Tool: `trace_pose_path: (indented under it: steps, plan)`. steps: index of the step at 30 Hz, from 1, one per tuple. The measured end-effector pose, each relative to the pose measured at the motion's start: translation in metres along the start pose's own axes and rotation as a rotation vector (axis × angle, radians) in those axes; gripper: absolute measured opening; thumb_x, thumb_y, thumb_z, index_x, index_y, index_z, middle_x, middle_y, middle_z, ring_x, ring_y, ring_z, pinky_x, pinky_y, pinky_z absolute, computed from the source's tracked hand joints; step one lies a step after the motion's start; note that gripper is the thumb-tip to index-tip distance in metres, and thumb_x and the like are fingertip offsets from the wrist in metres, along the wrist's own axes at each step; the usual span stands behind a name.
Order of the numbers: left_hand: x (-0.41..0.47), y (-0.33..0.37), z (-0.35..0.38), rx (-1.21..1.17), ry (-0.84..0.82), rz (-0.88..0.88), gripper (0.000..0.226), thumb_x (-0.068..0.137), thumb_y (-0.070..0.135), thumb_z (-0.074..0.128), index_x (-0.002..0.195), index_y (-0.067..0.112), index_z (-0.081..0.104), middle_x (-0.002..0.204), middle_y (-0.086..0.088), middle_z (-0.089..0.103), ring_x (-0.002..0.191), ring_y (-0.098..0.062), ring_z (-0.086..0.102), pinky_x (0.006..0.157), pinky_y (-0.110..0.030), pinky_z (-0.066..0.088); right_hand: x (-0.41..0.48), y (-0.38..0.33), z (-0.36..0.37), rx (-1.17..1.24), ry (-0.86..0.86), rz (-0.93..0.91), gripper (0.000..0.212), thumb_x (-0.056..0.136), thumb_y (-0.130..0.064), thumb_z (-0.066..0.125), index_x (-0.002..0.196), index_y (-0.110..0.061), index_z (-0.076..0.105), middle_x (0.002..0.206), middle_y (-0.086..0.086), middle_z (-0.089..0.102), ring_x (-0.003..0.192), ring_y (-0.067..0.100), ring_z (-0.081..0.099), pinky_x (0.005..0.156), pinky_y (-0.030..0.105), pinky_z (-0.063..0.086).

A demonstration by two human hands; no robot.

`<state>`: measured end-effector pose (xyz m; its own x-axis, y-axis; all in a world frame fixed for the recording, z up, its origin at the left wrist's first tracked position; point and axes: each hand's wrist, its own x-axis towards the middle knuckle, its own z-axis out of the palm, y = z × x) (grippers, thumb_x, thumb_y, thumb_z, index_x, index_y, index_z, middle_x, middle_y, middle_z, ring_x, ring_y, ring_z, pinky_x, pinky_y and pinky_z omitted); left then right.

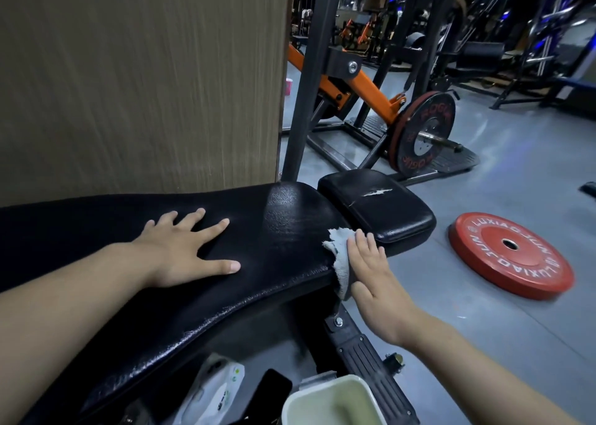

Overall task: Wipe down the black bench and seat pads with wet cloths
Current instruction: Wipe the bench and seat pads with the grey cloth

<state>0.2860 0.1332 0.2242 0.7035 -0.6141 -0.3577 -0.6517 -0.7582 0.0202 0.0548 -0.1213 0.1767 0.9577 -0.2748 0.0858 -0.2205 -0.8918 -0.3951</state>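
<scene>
A long black bench pad [280, 231] runs from lower left to the middle, shiny and cracked along its near edge. Beyond its end sits a smaller black seat pad [380, 205] with a torn white patch. My left hand [187, 250] lies flat on the bench pad, fingers spread, holding nothing. My right hand [371, 269] presses a pale grey cloth [338, 257] against the bench pad's right end edge, fingers straight. The cloth bunches above and hangs below my palm.
A white tub [335, 402], a wipes packet [216, 389] and a black phone [271, 389] lie below the bench. A red weight plate [512, 253] lies on the grey floor at right. A wood panel [138, 79] stands behind the bench; an orange-armed machine [371, 86] with a loaded plate stands beyond.
</scene>
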Motion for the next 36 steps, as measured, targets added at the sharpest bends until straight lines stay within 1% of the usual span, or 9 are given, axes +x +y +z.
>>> trace_pose_path:
  steps: [3, 6, 9, 12, 18, 22, 25, 32, 36]
  plan:
    - [-0.001, 0.000, 0.000, -0.001, -0.004, -0.001, 0.113, 0.044, 0.107, 0.012, 0.145, 0.063, -0.011, 0.165, 0.009, -0.015, 0.152, -0.033, -0.006, 0.122, -0.053, 0.004, 0.007, 0.025, -0.013, -0.177, -0.015, -0.162, 0.062, 0.100, -0.031, 0.021, 0.157, -0.019, 0.001, 0.162, -0.007, -0.012, 0.148, 0.007, -0.019, 0.118, 0.022, -0.015]
    - [-0.001, 0.000, 0.000, -0.002, -0.003, -0.007, 0.109, 0.048, 0.106, 0.014, 0.145, 0.063, -0.010, 0.165, 0.009, -0.015, 0.152, -0.033, -0.006, 0.122, -0.053, 0.003, 0.024, 0.044, -0.024, -0.385, -0.028, -0.352, 0.073, 0.099, -0.056, 0.024, 0.157, -0.013, 0.011, 0.164, -0.001, 0.001, 0.151, 0.014, -0.005, 0.121, 0.027, -0.007]
    - [-0.001, 0.000, 0.001, -0.018, -0.002, -0.014, 0.108, 0.049, 0.105, 0.015, 0.145, 0.064, -0.010, 0.165, 0.011, -0.016, 0.152, -0.032, -0.008, 0.122, -0.053, 0.001, 0.043, 0.047, -0.023, -0.397, -0.023, -0.450, 0.074, 0.097, -0.052, 0.036, 0.152, -0.004, 0.027, 0.161, 0.009, 0.022, 0.150, 0.022, 0.017, 0.121, 0.036, 0.014]
    - [0.000, -0.001, 0.002, -0.029, 0.002, -0.010, 0.110, 0.045, 0.107, 0.014, 0.144, 0.065, -0.010, 0.165, 0.012, -0.015, 0.152, -0.031, -0.009, 0.122, -0.053, 0.001, 0.051, 0.050, -0.016, -0.383, 0.005, -0.514, 0.071, 0.097, -0.047, 0.042, 0.150, -0.001, 0.031, 0.160, 0.011, 0.027, 0.148, 0.026, 0.023, 0.120, 0.040, 0.022]
    - [0.000, 0.000, 0.003, -0.025, 0.024, -0.002, 0.105, 0.053, 0.104, 0.018, 0.146, 0.063, -0.009, 0.165, 0.012, -0.013, 0.152, -0.031, -0.006, 0.122, -0.051, 0.003, 0.055, 0.039, -0.010, -0.438, 0.071, -0.647, 0.067, 0.099, -0.044, 0.042, 0.148, 0.002, 0.036, 0.157, 0.014, 0.032, 0.146, 0.027, 0.029, 0.120, 0.039, 0.023]
    - [-0.005, -0.002, 0.002, -0.009, 0.053, 0.017, 0.105, 0.056, 0.102, 0.014, 0.149, 0.058, -0.006, 0.166, 0.008, -0.014, 0.152, -0.030, -0.005, 0.123, -0.049, 0.002, 0.058, 0.015, 0.001, -0.471, 0.066, -0.706, 0.066, 0.099, -0.043, 0.041, 0.147, 0.002, 0.037, 0.157, 0.015, 0.032, 0.146, 0.027, 0.029, 0.121, 0.036, 0.019]
    - [-0.014, -0.010, 0.004, -0.067, 0.110, 0.026, 0.097, 0.068, 0.092, 0.013, 0.154, 0.050, 0.002, 0.166, 0.004, -0.012, 0.153, -0.025, -0.004, 0.123, -0.051, -0.002, 0.057, -0.005, 0.008, -0.486, 0.059, -0.716, 0.066, 0.099, -0.043, 0.039, 0.148, 0.001, 0.035, 0.157, 0.014, 0.031, 0.146, 0.026, 0.029, 0.122, 0.033, 0.014]
    - [-0.060, -0.057, 0.020, -0.142, 0.193, -0.032, 0.093, 0.074, 0.082, 0.009, 0.157, 0.040, 0.011, 0.167, 0.001, 0.003, 0.153, -0.018, -0.004, 0.123, -0.052, -0.003, 0.058, -0.071, 0.039, -0.447, 0.054, -0.829, 0.065, 0.101, -0.043, 0.036, 0.150, 0.000, 0.033, 0.158, 0.013, 0.029, 0.147, 0.025, 0.025, 0.123, 0.030, 0.009]
    - [-0.095, -0.096, 0.029, -0.142, 0.220, -0.098, 0.091, 0.077, 0.079, 0.010, 0.157, 0.037, 0.013, 0.167, 0.001, 0.006, 0.153, -0.016, -0.003, 0.123, -0.050, -0.003, 0.057, -0.101, 0.051, -0.469, 0.052, -0.887, 0.065, 0.101, -0.043, 0.036, 0.150, 0.000, 0.031, 0.159, 0.013, 0.027, 0.148, 0.024, 0.025, 0.123, 0.031, 0.012]
